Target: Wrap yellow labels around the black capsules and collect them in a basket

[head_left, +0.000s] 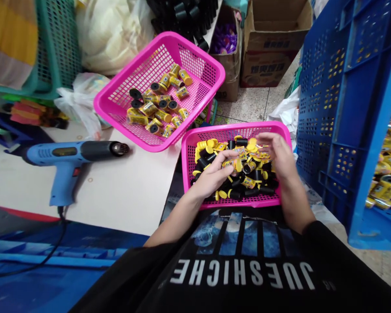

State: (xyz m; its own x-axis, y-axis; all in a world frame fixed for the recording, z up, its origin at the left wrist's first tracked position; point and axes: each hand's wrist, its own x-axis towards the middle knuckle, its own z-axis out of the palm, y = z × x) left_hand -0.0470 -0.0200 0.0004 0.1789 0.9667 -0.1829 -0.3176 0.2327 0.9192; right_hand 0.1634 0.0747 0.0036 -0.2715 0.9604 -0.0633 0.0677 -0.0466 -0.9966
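Observation:
On my lap stands a pink basket (286, 138) filled with black canisters, yellow lids and printed yellow sleeves. Above its middle, my left hand (211, 176) is closed around a small yellow canister (237, 165) with a printed label and a yellow lid. My right hand (282, 158) hovers over the basket's right side, its fingers curved and apart from the thumb, and I see nothing clearly held in it. A second pink basket (99, 102), tilted on the table's corner, carries several labelled yellow canisters (149, 108), some with dark round ends showing.
A blue heat gun (65, 152) lies on the white table (130, 191), its nozzle pointing right. A tall blue crate (326, 113) with yellow canisters stands at the right. Cardboard boxes (270, 48) sit on the floor ahead. Black parts (185, 15) are heaped at the back.

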